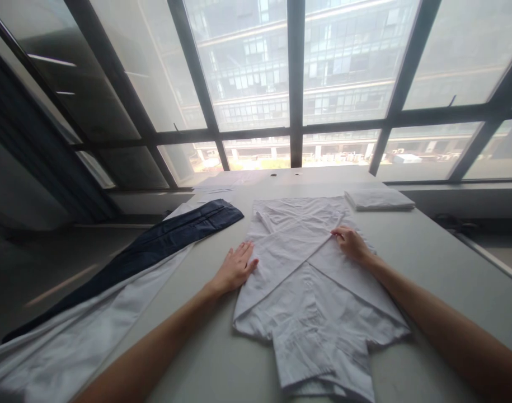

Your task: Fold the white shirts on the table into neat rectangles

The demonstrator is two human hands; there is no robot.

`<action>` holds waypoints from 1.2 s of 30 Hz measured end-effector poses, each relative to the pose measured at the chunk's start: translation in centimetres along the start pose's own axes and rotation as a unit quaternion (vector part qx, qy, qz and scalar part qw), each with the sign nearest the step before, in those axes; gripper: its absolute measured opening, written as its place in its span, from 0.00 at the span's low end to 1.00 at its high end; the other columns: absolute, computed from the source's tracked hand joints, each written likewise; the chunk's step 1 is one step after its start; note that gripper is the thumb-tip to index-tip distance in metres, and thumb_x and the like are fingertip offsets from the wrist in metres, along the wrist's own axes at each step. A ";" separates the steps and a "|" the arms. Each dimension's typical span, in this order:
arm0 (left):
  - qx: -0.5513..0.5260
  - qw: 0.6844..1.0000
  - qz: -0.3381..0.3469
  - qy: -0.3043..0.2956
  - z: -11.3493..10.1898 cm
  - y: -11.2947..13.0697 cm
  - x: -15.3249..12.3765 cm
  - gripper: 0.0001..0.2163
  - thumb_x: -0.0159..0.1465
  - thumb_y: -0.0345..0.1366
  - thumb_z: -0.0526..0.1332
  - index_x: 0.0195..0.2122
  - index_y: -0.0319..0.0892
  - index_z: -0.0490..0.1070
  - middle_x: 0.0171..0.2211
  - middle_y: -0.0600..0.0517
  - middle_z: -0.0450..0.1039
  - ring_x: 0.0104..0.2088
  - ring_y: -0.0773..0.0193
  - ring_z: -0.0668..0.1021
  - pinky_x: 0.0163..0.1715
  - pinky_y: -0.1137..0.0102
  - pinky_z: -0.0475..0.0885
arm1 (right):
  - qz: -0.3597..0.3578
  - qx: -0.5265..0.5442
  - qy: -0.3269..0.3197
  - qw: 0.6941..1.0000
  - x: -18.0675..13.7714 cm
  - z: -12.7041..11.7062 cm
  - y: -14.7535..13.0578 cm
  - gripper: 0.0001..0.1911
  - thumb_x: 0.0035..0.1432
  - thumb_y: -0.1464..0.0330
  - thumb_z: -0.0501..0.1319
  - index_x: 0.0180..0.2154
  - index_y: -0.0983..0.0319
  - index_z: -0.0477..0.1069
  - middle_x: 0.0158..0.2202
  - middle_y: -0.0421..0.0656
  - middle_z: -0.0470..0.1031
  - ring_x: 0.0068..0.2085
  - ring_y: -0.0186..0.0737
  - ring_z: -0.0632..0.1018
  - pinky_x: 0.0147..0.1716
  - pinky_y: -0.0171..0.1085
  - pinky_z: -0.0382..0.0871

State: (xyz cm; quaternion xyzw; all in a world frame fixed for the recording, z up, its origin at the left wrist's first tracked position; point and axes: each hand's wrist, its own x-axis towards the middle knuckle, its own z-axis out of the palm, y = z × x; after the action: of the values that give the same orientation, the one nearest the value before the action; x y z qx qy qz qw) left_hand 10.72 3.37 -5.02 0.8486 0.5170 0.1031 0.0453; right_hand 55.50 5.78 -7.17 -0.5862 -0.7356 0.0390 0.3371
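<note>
A white shirt point(293, 285) lies flat on the pale table in front of me, its sleeves folded across the body so that they cross near the middle. On the shirt's left edge rests my left hand point(235, 266), fingers stretched out and flat, holding nothing. My right hand point(351, 242) is at the upper right of the shirt, thumb and fingers pinching the end of a folded sleeve. Creases run over the far part and the near end of the shirt.
Dark blue trousers point(172, 235) lie along the table's left side, over white cloth point(113, 319) that hangs off the edge. A folded white cloth point(379, 198) sits at the back right. Large windows point(247, 73) stand beyond the table point(440, 291).
</note>
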 end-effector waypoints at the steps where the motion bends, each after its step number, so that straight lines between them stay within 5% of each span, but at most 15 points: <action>1: -0.003 1.000 -0.005 0.011 -0.2 0.2 -0.1 0.29 0.75 0.51 0.46 0.71 0.41 0.58 0.71 0.39 0.56 0.71 0.46 0.57 0.67 0.42 0.52 | -0.004 -0.007 -0.003 1.000 -0.1 0.0 0.0 0.16 0.61 0.76 0.55 0.41 0.59 0.80 0.44 0.47 0.81 0.47 0.45 0.79 0.51 0.42 0.72; 6: -0.031 0.993 0.084 0.073 -1.9 2.5 -1.2 0.25 0.76 0.44 0.45 0.70 0.40 0.60 0.69 0.42 0.59 0.71 0.54 0.59 0.70 0.50 0.51 | -0.037 -0.061 0.013 0.997 -0.3 -0.4 -0.7 0.16 0.64 0.72 0.54 0.44 0.61 0.80 0.45 0.51 0.79 0.51 0.49 0.77 0.54 0.46 0.71; 10: -0.043 0.991 0.122 0.014 -1.4 4.2 -2.0 0.27 0.75 0.47 0.49 0.71 0.41 0.59 0.70 0.42 0.58 0.71 0.53 0.59 0.69 0.54 0.55 | -0.086 -0.050 0.006 0.995 -0.3 -0.4 -1.4 0.17 0.66 0.66 0.56 0.52 0.62 0.78 0.56 0.52 0.77 0.59 0.52 0.74 0.61 0.50 0.66; 14: -0.023 0.990 0.137 -0.040 -0.7 4.7 -2.2 0.29 0.72 0.52 0.54 0.70 0.45 0.60 0.73 0.44 0.49 0.73 0.47 0.53 0.70 0.49 0.51 | -0.093 -0.044 -0.056 0.993 -0.2 0.0 -1.3 0.17 0.69 0.63 0.53 0.46 0.59 0.80 0.54 0.49 0.79 0.58 0.50 0.77 0.61 0.48 0.67; 20: -0.072 0.996 0.031 0.049 -1.0 3.3 -1.2 0.23 0.76 0.45 0.46 0.65 0.41 0.67 0.67 0.42 0.64 0.69 0.52 0.63 0.69 0.50 0.55 | -0.082 -0.034 -0.070 0.994 -0.1 0.0 -1.1 0.16 0.70 0.63 0.53 0.44 0.56 0.80 0.52 0.46 0.81 0.58 0.48 0.77 0.60 0.46 0.67; 24: -0.117 0.983 -0.059 0.129 -1.2 0.8 -0.4 0.20 0.74 0.37 0.47 0.58 0.40 0.73 0.58 0.41 0.74 0.60 0.52 0.74 0.62 0.54 0.66 | -0.080 -0.039 -0.080 0.993 -0.2 0.1 -0.8 0.16 0.71 0.64 0.52 0.45 0.56 0.79 0.54 0.47 0.79 0.59 0.48 0.76 0.60 0.47 0.67; 30: -0.150 0.976 -0.009 0.160 -2.4 -1.8 -0.3 0.09 0.66 0.39 0.61 0.41 0.45 0.80 0.42 0.47 0.79 0.45 0.55 0.80 0.50 0.62 0.74 | -0.073 -0.053 -0.081 0.993 -0.2 0.3 -0.3 0.15 0.69 0.63 0.55 0.47 0.56 0.79 0.59 0.47 0.76 0.62 0.50 0.74 0.61 0.51 0.65; 36: -0.153 0.974 -0.046 0.160 -2.2 -1.9 -0.1 0.08 0.64 0.39 0.63 0.34 0.43 0.82 0.38 0.48 0.80 0.40 0.57 0.81 0.45 0.64 0.75 | -0.081 -0.059 -0.073 0.992 -0.4 0.1 -0.7 0.17 0.70 0.63 0.53 0.51 0.59 0.77 0.60 0.53 0.74 0.62 0.54 0.73 0.61 0.54 0.66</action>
State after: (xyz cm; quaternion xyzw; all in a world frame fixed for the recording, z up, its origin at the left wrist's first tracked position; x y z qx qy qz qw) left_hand 8.57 4.05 -3.22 0.7793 0.5339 0.3137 0.0961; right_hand 54.86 5.23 -7.15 -0.5393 -0.8042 0.0113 0.2496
